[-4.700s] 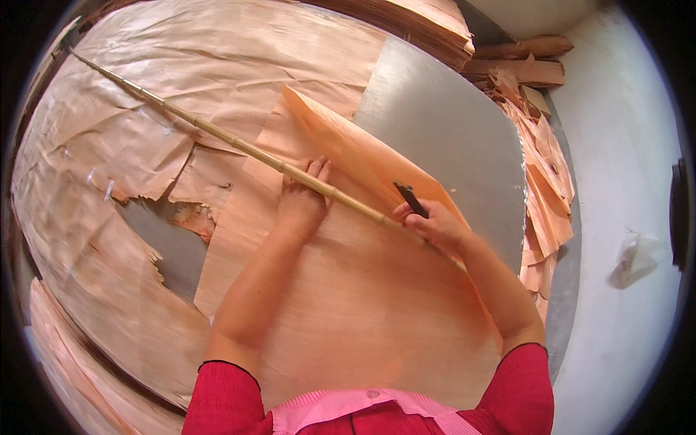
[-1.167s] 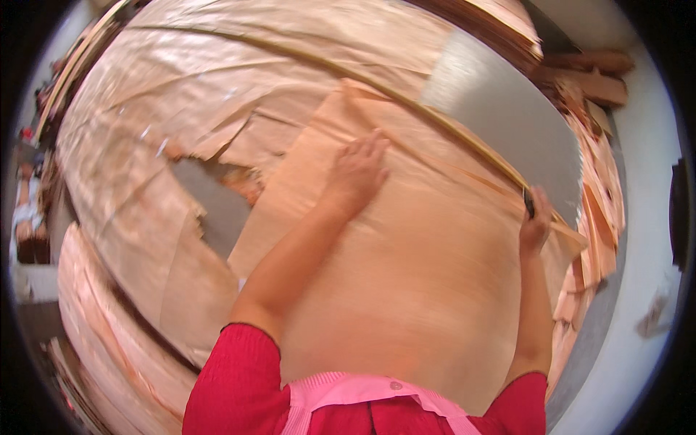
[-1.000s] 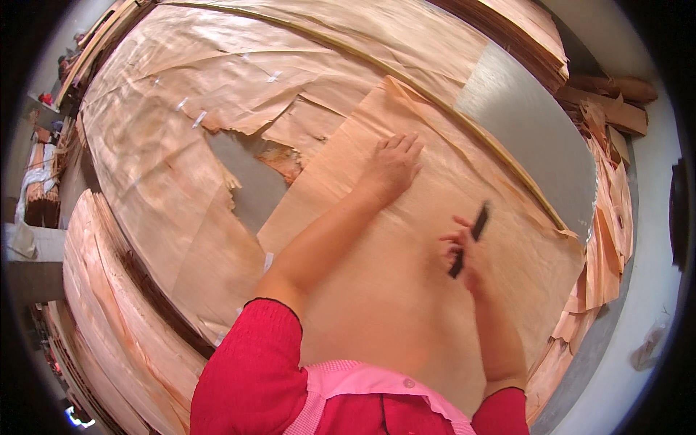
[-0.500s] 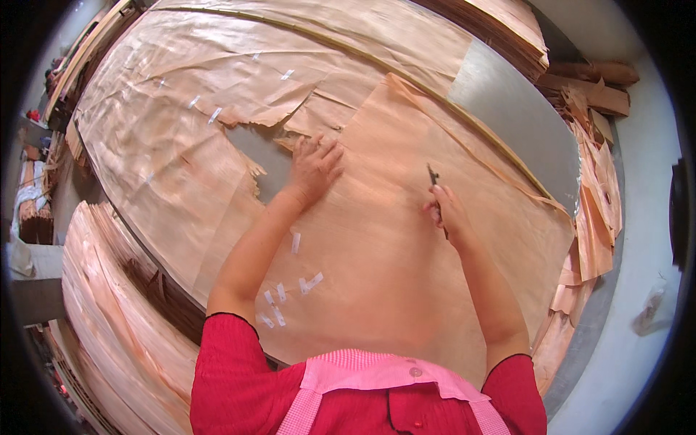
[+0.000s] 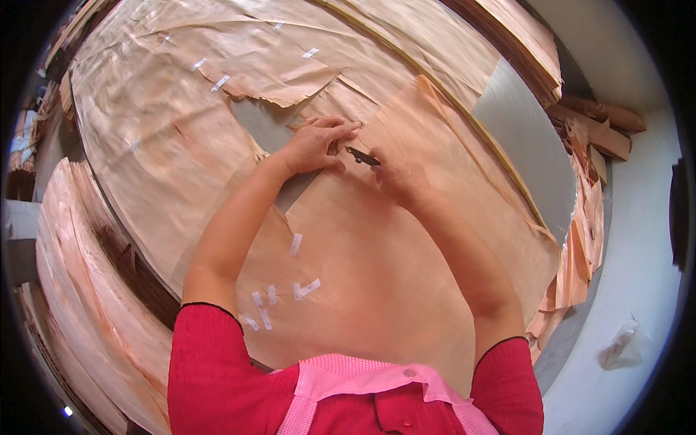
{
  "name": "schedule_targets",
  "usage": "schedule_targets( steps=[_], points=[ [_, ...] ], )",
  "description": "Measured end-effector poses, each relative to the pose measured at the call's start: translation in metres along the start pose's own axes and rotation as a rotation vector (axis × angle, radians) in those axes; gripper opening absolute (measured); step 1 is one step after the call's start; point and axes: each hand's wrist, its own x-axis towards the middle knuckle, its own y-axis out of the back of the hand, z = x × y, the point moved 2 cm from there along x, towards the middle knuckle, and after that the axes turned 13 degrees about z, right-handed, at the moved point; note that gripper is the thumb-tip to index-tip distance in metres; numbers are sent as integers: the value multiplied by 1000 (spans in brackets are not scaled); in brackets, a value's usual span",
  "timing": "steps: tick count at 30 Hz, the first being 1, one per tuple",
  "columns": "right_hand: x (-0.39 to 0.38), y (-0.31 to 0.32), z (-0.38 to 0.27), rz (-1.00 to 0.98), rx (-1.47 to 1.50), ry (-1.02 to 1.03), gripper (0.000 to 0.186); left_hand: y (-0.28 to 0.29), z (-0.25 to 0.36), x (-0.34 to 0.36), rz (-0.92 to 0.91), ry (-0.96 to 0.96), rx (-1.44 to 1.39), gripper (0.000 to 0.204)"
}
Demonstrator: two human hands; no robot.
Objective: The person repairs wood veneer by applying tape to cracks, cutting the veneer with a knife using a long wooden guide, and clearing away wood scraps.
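Observation:
Thin tan wood veneer sheets [image 5: 377, 268] lie over a grey metal tabletop [image 5: 522, 109]. A ragged gap in the veneer shows grey metal [image 5: 261, 123] beside my left hand [image 5: 317, 145]. That hand rests at the straight edge of the smoother veneer piece, fingers bent, thumb and fingertips apart. My right hand [image 5: 399, 177] grips a small dark knife [image 5: 362, 156], its tip pointing left toward the left hand's fingers. The two hands are close together. Whether the blade touches the veneer I cannot tell.
Several white tape strips [image 5: 296, 244] stick to the veneer. A long narrow wooden strip [image 5: 435, 80] crosses its far side. Veneer stacks stand at the left [image 5: 80, 239] and far right [image 5: 507, 29]. Torn scraps [image 5: 580, 225] hang along the right edge.
My right hand has moved left with the knife, up to the left hand. The left hand's fingers have bent, its thumb now apart from them. More grey metal shows beneath it.

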Motion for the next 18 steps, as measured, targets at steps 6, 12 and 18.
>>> schedule_targets(
  steps=[6,12,18],
  points=[
    [21,-11,-19,35,-100,190,31,0,-1,2,18,16,-26,86],
    [17,-5,9,58,-123,155,34,-2,-5,0,-82,-59,57,56],
    [-6,9,70,234,-23,178,17,0,12,6,-158,-26,157,38]
  ],
)
